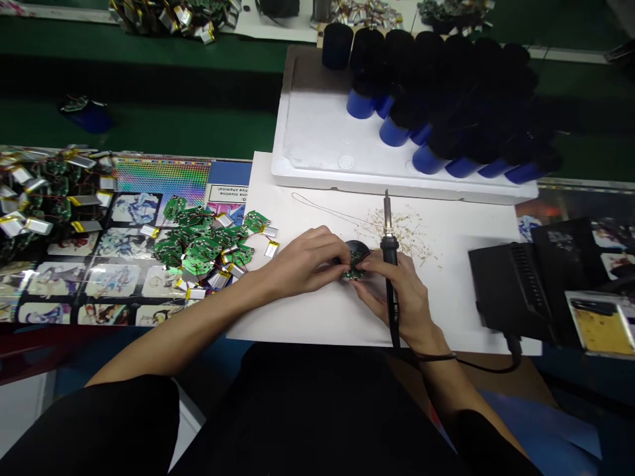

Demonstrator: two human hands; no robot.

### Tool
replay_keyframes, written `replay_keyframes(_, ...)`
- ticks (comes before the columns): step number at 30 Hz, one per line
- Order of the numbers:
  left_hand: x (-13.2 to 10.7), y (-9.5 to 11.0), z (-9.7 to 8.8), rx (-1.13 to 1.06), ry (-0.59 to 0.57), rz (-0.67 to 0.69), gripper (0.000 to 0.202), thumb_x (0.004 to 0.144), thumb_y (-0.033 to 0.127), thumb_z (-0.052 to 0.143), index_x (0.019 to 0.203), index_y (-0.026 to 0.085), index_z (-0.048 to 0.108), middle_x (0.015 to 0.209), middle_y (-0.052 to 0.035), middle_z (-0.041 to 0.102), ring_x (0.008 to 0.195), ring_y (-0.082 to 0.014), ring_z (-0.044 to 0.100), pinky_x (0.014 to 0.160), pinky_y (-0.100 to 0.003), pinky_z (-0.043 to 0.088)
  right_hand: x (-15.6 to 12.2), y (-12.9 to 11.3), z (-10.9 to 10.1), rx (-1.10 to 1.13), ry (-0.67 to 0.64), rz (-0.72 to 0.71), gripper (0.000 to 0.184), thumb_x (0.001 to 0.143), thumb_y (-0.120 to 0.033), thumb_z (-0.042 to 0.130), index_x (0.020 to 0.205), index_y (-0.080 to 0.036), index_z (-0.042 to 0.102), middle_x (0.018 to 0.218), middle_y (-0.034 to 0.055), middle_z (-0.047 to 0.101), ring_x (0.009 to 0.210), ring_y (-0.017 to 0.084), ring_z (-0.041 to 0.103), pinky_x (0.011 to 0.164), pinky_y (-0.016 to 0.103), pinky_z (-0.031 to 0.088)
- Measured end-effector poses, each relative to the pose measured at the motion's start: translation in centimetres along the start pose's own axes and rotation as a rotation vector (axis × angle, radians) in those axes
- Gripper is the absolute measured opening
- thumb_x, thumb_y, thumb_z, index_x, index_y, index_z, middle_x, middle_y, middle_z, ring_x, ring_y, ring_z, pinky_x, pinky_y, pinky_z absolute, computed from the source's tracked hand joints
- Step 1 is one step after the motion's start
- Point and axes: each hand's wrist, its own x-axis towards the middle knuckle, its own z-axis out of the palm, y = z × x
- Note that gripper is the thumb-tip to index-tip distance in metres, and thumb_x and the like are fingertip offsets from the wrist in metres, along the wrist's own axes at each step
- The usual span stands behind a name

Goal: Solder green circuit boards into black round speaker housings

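Note:
A small green circuit board [354, 267] sits against a dark round part [358, 248] over the white sheet, between my two hands. My left hand [317, 261] pinches the board's left edge with thumb and fingertips. On the other side, the thumb and fingers of my right hand [404, 294] are closed at the board's right edge. That same hand also carries a soldering iron [391, 281], its black handle lying across the fingers and its metal tip pointing up and away from me. My fingertips partly cover the board.
Left of my hands lies a heap of green circuit boards [201, 241] with silver battery cells. A white foam tray [317, 142] holds several blue-and-black cups [394, 132] behind. Clippings [407, 231] and a thin wire [330, 210] lie on the white sheet [297, 317]. A black box [510, 291] and yellow sponge [602, 327] stand right.

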Motion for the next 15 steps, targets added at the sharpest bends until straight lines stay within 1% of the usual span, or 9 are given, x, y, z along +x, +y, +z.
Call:
replay_keyframes(3,0.0,0.0,-0.3,-0.013,-0.030,-0.004,0.008,0.105,0.020,0.061,0.102,0.019,0.069,0.107,-0.0070,0.077,0.101,-0.0204,0.067,0.095,-0.034,0.051,0.1,0.1,-0.3,0.023,-0.019,0.001,0.055,0.090,-0.011,0.082,0.137,-0.031,0.062,0.111,0.0050,0.079,0.104,0.027,0.076,0.093,0.047,0.063)
replay_keyframes(6,0.1,0.1,-0.5,-0.027,-0.032,-0.010,0.008,0.105,0.020,0.062,0.101,0.019,0.069,0.108,-0.0067,0.078,0.102,-0.0200,0.067,0.096,-0.034,0.052,0.1,0.0,-1.1,0.084,-0.047,0.037,0.050,0.092,-0.013,0.080,0.135,-0.031,0.064,0.117,0.0059,0.080,0.109,0.028,0.076,0.097,0.049,0.062)
replay_keyframes(8,0.1,0.1,-0.5,-0.031,-0.021,-0.001,0.008,0.104,0.019,0.063,0.100,0.019,0.069,0.108,-0.0067,0.078,0.102,-0.0200,0.068,0.095,-0.034,0.052,0.0,-0.3,-1.8,0.147,-0.048,0.105,0.038,0.097,-0.017,0.074,0.132,-0.030,0.067,0.114,0.0068,0.081,0.111,0.028,0.075,0.099,0.049,0.062)
replay_keyframes(9,0.1,0.1,-0.4,-0.032,-0.016,0.007,0.008,0.104,0.018,0.063,0.099,0.018,0.070,0.107,-0.0068,0.078,0.101,-0.0199,0.068,0.095,-0.034,0.053,-0.1,-0.5,-2.3,0.188,-0.031,0.155,0.030,0.101,-0.021,0.069,0.130,-0.029,0.069,0.108,0.0067,0.081,0.106,0.028,0.076,0.096,0.048,0.062)
replay_keyframes(10,0.1,0.0,-0.4,-0.032,-0.010,0.014,0.008,0.104,0.017,0.063,0.099,0.018,0.070,0.107,-0.0067,0.078,0.101,-0.0197,0.068,0.095,-0.034,0.053,-0.2,-0.7,-2.8,0.247,0.009,0.213,0.025,0.105,-0.028,0.064,0.129,-0.028,0.070,0.097,0.0056,0.081,0.095,0.026,0.077,0.088,0.046,0.062)
replay_keyframes(11,0.1,0.0,-0.4,-0.035,-0.007,0.020,0.008,0.103,0.016,0.064,0.099,0.018,0.070,0.106,-0.0066,0.078,0.101,-0.0195,0.068,0.095,-0.034,0.053,-0.3,-0.8,-3.3,0.323,0.063,0.276,0.026,0.108,-0.036,0.059,0.129,-0.028,0.070,0.084,0.0032,0.077,0.079,0.024,0.074,0.076,0.042,0.061)
replay_keyframes(13,0.1,0.0,-0.3,-0.045,-0.003,0.027,0.008,0.103,0.016,0.064,0.099,0.018,0.070,0.106,-0.0064,0.078,0.100,-0.0190,0.068,0.096,-0.033,0.053,-0.3,-1.0,-4.3,0.489,0.189,0.389,0.037,0.107,-0.052,0.058,0.133,-0.029,0.068,0.066,-0.0027,0.066,0.054,0.018,0.060,0.053,0.034,0.048)
replay_keyframes(14,0.1,-0.1,-0.3,-0.050,0.000,0.028,0.008,0.103,0.015,0.064,0.099,0.018,0.070,0.106,-0.0063,0.078,0.100,-0.0188,0.068,0.096,-0.033,0.053,-0.3,-1.0,-4.9,0.557,0.234,0.436,0.041,0.104,-0.056,0.062,0.136,-0.031,0.066,0.063,-0.0044,0.062,0.050,0.017,0.055,0.047,0.031,0.041)
replay_keyframes(15,0.1,-0.1,-0.3,-0.054,0.002,0.030,0.008,0.104,0.015,0.064,0.099,0.018,0.070,0.106,-0.0063,0.078,0.100,-0.0187,0.069,0.096,-0.033,0.053,-0.2,-1.0,-5.4,0.602,0.252,0.476,0.043,0.101,-0.056,0.068,0.136,-0.032,0.066,0.065,-0.0043,0.063,0.050,0.017,0.055,0.045,0.030,0.038)
